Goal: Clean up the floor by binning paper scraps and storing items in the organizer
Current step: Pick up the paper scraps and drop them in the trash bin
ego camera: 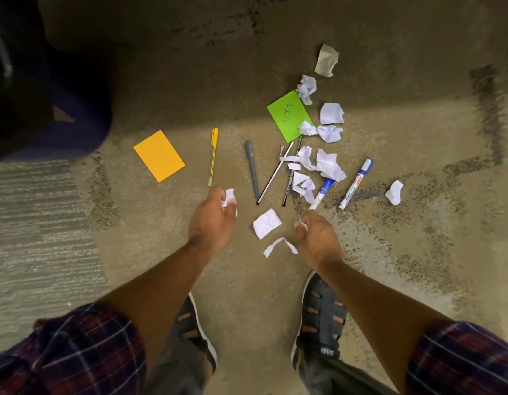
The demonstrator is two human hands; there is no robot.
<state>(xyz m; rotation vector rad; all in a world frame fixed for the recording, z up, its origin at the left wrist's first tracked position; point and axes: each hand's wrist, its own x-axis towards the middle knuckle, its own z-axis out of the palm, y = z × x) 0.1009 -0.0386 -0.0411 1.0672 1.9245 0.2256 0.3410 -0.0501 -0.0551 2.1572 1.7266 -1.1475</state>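
My left hand (pixel 211 216) is closed around a crumpled white paper scrap (pixel 229 195). My right hand (pixel 315 235) pinches a tiny white scrap (pixel 302 223) at its fingertips. Between the hands lie a flat white scrap (pixel 266 223) and a curled paper strip (pixel 278 246). Several crumpled white scraps (pixel 328 163) are scattered further out, over two blue-capped markers (pixel 357 183) and thin pens (pixel 274 173). A grey pen (pixel 252 169) and a yellow pen (pixel 213 156) lie to the left.
An orange sticky pad (pixel 158 155) lies left on the floor, a green note (pixel 288 115) with writing further back. A dark object (pixel 47 95) fills the upper left corner. My two sandalled feet (pixel 321 317) stand below the hands. A grey mat (pixel 33 223) lies at left.
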